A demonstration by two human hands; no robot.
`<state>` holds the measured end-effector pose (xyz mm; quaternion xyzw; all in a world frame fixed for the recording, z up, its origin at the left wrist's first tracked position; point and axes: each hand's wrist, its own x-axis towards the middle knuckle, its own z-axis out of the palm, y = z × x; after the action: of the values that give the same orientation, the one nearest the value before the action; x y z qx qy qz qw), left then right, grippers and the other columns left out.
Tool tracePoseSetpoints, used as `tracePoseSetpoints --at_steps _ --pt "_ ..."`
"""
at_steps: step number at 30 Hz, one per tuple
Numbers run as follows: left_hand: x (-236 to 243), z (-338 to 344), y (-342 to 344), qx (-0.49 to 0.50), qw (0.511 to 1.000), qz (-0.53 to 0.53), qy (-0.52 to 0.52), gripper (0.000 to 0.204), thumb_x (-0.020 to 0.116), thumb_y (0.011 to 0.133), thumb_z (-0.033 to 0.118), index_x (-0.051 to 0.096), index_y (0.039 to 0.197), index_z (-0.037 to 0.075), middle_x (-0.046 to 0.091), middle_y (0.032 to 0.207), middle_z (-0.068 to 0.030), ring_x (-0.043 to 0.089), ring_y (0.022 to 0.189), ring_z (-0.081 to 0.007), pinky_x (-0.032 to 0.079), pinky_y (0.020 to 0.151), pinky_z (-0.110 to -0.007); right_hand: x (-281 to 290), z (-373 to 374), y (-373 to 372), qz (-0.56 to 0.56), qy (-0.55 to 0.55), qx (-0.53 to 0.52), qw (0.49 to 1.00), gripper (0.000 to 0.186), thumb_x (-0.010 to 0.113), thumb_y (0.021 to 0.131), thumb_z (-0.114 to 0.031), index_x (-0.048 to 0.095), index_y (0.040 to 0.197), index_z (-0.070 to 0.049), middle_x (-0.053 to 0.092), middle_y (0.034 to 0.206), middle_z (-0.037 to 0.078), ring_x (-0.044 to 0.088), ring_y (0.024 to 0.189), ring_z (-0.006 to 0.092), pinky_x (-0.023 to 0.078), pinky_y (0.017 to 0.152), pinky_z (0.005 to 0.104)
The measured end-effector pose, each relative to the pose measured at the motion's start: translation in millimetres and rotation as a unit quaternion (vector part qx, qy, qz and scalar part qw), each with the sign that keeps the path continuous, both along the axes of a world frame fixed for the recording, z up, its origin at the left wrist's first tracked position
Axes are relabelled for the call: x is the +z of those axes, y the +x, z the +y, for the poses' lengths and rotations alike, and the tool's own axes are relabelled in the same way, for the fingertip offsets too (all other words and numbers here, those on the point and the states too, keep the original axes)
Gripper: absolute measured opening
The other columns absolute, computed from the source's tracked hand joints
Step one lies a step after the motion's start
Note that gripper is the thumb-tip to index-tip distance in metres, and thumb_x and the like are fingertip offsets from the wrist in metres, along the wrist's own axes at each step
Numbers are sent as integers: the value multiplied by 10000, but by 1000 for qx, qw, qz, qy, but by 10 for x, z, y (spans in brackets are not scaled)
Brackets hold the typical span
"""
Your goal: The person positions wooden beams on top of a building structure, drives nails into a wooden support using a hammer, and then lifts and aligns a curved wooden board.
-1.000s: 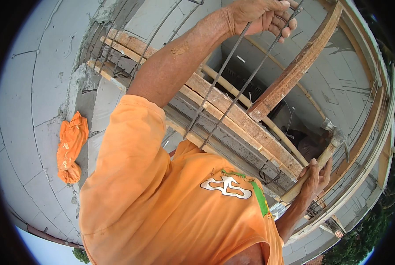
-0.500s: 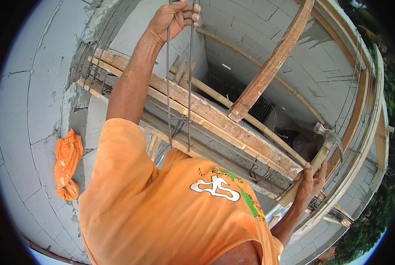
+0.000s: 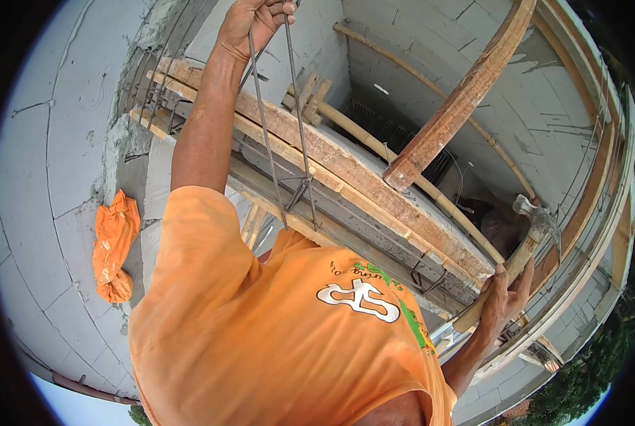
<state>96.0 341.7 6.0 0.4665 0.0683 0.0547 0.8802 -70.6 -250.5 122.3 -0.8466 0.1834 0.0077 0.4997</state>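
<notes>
Far L is the block wall (image 3: 33,156), w/ an orange cloth (image 3: 115,245) against it. Next comes my L arm, reaching far; my L hand (image 3: 260,25) is partly cut off by the edge of view. From what shows, its fingers are curled narrow on a pair of thin steel rods (image 3: 259,92), the L one along the palm, the R one at the fingertips. Rods run far-to-near from those fingers, slanting slightly R, & reach down past the plank (image 3: 360,174) to the near board (image 3: 346,241), approx. at the hem of my shirt (image 3: 260,319). Plank lies crosswise to them, far L to near R. L hand is the near one for the rods; R hand is well apart from them.

Mid-scene, a bamboo pole (image 3: 353,130) runs along the plank's far side, & a brace (image 3: 466,99) stands w/ its foot by the plank, leaning far R.

On the R, my R hand (image 3: 500,302) is closed around the handle of a hammer (image 3: 523,255), thumb on one side, fingers on the other. Its long axis goes near L to far R, head beyond my fingers at the far end, butt on the near side, the handle just beside the plank's R end. Far R: curved timber forms (image 3: 580,213), then trees (image 3: 580,383).
</notes>
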Motion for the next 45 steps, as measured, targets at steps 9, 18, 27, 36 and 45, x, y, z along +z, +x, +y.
tracePoseSetpoints --at_steps 9,18,27,36,45 --pt "-58 -84 22 30 995 96 8 262 521 1002 137 634 1143 -53 725 932 -175 729 834 -276 611 761 -407 440 552 598 56 -2 181 982 761 735 868 -176 401 1513 48 609 882 83 547 547 88 439 431 228" --pt "678 -578 -532 339 848 53 403 175 652 878 81 689 915 -86 690 802 -123 625 715 -229 502 657 -337 862 1784 1615 228 -131 438 860 744 650 819 -69 428 1529 -47 623 867 117 546 548 119 472 526 304" --pt "552 -841 -1207 300 717 25 629 668 802 828 248 505 1316 -99 603 1221 -287 619 1109 -386 512 961 -428 630 2514 2267 335 -208 567 723 722 643 833 -171 447 1507 2 644 781 86 549 500 126 475 535 314" --pt "295 -979 -1312 144 672 70 723 811 794 794 272 417 1388 -132 535 1250 -338 566 1138 -494 454 998 -581 278 2795 2295 377 -259 641 617 743 615 805 -195 452 1502 4 678 798 104 573 518 129 478 525 308" --pt "99 -991 -1283 220 690 43 688 747 747 695 -42 524 1400 65 592 1349 -151 604 1215 -353 544 1004 -429 716 3156 2635 244 -304 582 714 731 608 818 -220 458 1481 48 671 732 110 573 502 129 496 537 313"
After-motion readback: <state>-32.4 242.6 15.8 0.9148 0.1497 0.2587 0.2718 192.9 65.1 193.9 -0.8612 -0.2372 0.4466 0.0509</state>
